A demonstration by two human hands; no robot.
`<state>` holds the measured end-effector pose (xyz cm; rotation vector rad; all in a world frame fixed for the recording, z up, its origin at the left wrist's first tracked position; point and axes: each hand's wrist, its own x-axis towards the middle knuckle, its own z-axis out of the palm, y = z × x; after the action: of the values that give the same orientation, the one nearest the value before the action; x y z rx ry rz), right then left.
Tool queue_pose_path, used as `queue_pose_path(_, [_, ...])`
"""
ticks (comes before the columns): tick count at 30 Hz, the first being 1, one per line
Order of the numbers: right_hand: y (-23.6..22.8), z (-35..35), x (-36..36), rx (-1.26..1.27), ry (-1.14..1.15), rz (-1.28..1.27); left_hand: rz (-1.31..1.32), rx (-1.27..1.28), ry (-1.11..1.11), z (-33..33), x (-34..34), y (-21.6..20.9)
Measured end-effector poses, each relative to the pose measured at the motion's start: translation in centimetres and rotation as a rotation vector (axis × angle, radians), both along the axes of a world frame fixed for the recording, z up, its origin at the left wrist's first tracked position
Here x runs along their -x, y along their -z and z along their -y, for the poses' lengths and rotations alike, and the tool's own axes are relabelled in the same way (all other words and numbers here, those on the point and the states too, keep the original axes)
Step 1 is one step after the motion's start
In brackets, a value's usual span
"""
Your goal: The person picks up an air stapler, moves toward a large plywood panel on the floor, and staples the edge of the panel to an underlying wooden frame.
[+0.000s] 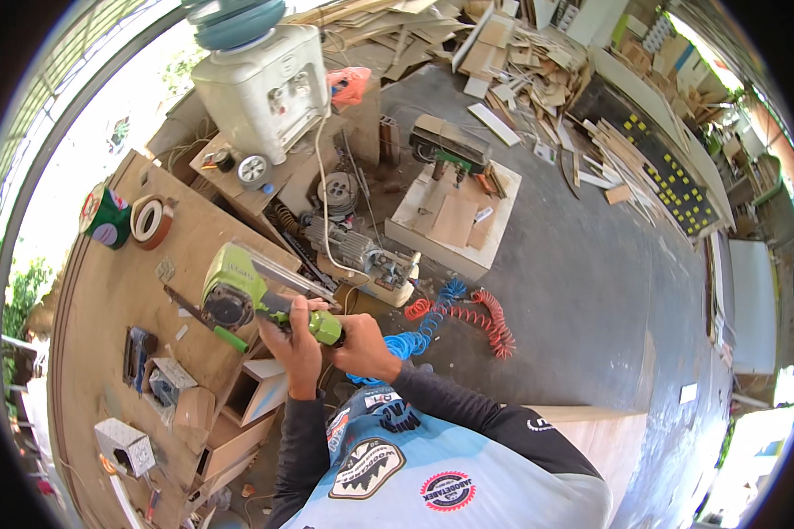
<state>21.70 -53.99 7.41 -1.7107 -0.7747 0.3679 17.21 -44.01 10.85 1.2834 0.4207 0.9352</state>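
The left hand (pixel 296 351) holds a green power tool (pixel 252 287) over the far right corner of the table (pixel 101 304). The right hand (pixel 364 349) grips its end, near a blue hose (pixel 402 344). Tape rolls (pixel 164 231) lie near the far left corner.

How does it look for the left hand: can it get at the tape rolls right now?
Probably not: the left hand is holding the green tool, whose body lies between it and the tape rolls in this view.
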Motion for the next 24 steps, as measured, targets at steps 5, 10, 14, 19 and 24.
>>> queue_pose_path(5, [3.2,2.6,-1.7,-0.067,-0.112,0.088,-0.120,0.093,0.009,0.4,-1.0,2.0])
queue_pose_path(10, [3.7,3.1,-3.7,0.094,-0.305,0.215,0.054,0.533,-0.133,-2.8,-3.0,3.7])
queue_pose_path(14, [5.2,1.6,-3.5,0.195,-0.279,0.190,0.023,0.587,-0.121,-3.3,-3.8,5.5])
queue_pose_path(19, [8.5,5.5,-4.5,0.157,-0.544,-0.139,0.164,0.657,-0.055,-12.5,-2.2,7.0])
queue_pose_path(24, [11.1,17.6,-11.5,0.564,0.103,0.342,-0.059,0.411,-0.271,-22.5,-1.4,6.4])
